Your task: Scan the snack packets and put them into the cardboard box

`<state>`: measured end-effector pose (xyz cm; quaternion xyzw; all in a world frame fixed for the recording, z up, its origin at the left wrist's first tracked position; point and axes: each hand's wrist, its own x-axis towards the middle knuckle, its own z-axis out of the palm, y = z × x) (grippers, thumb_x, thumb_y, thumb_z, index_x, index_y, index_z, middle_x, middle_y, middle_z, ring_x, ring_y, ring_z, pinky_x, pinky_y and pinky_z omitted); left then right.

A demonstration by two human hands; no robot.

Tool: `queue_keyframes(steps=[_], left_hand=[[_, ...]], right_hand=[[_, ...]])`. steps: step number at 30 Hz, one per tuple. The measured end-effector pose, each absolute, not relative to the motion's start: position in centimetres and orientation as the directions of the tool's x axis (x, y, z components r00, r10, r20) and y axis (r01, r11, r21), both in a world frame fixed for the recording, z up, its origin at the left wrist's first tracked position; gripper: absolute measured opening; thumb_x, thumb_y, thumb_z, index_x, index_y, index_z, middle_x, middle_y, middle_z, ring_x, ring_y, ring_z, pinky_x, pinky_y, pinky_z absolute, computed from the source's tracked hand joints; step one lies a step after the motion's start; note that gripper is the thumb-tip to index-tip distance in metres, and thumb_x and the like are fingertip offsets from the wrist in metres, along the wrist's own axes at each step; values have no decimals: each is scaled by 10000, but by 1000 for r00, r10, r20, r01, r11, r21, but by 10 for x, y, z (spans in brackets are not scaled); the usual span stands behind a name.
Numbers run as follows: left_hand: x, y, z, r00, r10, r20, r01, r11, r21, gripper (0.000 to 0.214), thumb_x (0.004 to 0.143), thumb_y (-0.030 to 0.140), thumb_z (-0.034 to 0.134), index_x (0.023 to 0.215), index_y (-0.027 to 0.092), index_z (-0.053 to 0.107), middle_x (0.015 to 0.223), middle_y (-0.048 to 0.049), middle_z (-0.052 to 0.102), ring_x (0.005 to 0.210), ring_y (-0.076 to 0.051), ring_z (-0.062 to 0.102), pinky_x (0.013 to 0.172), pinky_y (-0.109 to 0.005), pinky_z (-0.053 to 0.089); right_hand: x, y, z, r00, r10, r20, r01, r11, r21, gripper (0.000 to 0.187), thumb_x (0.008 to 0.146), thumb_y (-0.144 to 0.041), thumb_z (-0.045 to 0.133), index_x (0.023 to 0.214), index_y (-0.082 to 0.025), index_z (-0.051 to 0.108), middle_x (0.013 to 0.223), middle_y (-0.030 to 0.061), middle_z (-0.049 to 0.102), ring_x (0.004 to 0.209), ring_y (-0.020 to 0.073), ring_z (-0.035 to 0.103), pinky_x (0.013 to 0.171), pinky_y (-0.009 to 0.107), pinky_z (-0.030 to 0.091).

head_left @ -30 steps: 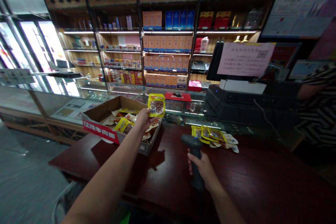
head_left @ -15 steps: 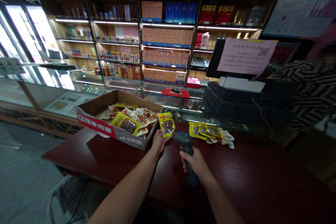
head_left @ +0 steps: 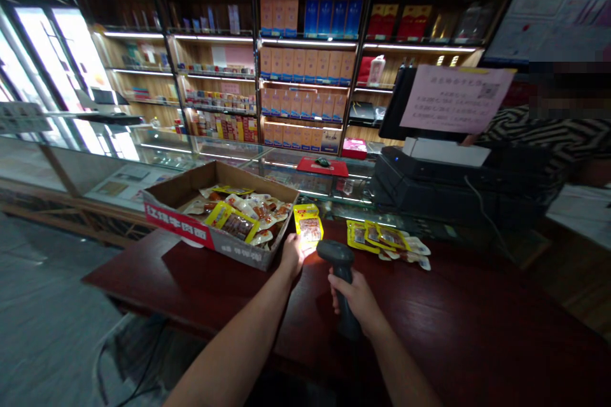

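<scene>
My left hand [head_left: 293, 255] grips a yellow snack packet [head_left: 309, 226] by its lower end, and bright light falls on the packet. Wrapped around the handle of a dark grey barcode scanner [head_left: 337, 253] is my right hand [head_left: 352, 296]; the scanner's head points left toward the packet, a short gap away. Left of my left hand stands an open cardboard box [head_left: 258, 258] with several yellow and whitish snack packets [head_left: 233, 221] inside. On the table to the right lies a loose pile of yellow and white packets [head_left: 382, 238].
The dark red wooden table [head_left: 429, 324] meets a glass counter [head_left: 267, 162] behind. A mouse [head_left: 323, 162] rests on a red mat. At right are a monitor with a pink paper sign [head_left: 456, 98], a black machine [head_left: 420, 172] and a person in a striped top [head_left: 568, 133].
Bright light now shines on the packet in my left hand, which was unlit before. The view has shifted slightly. At right, the person's striped arm has moved toward the black machine.
</scene>
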<state>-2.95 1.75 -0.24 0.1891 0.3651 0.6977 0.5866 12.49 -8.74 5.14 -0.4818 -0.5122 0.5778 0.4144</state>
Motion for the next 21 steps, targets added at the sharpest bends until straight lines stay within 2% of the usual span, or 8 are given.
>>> queue_keyframes(steps=[4, 9, 13, 18, 21], left_hand=[[-30, 19, -6, -272, 949, -156, -670, -71, 739, 40, 823, 185, 507, 837, 170, 473, 782, -58, 650, 744, -202, 666, 754, -436, 543], [-32, 16, -8, -258, 958, -122, -650, -79, 755, 57, 821, 174, 530, 800, 159, 479, 754, -31, 640, 671, -144, 644, 705, -374, 559], [-23, 15, 3, -173, 973, -154, -658, 2, 753, 99, 795, 195, 583, 807, 145, 499, 737, -53, 647, 638, -162, 656, 626, -336, 558], [13, 21, 30, -43, 981, -188, -626, 120, 770, 50, 812, 163, 554, 830, 119, 539, 697, -66, 652, 533, -132, 633, 437, -182, 472], [46, 29, 47, 50, 986, -160, -617, 157, 772, 41, 815, 139, 550, 791, 106, 553, 652, -56, 633, 504, -118, 616, 417, -167, 461]], right_hand=[[127, -89, 52, -168, 977, -134, 4, -135, -991, 399, 623, -440, 655, 877, -170, 506, 497, -72, 529, 368, 104, 503, 349, 216, 421], [137, -89, 55, -120, 984, -133, -22, -136, -990, 447, 593, -434, 678, 910, -161, 521, 492, -74, 533, 365, 109, 506, 347, 222, 425], [156, -84, 57, -56, 991, -123, -48, -126, -991, 463, 579, -433, 691, 909, -153, 528, 488, -69, 540, 356, 111, 506, 331, 222, 419], [195, -79, 63, 55, 996, -70, -109, -63, -992, 439, 596, -407, 703, 909, -149, 534, 483, -64, 549, 352, 106, 507, 329, 219, 430], [224, -77, 67, 124, 991, -55, -134, -38, -990, 447, 581, -407, 723, 894, -152, 532, 473, -64, 550, 342, 105, 499, 320, 223, 433]])
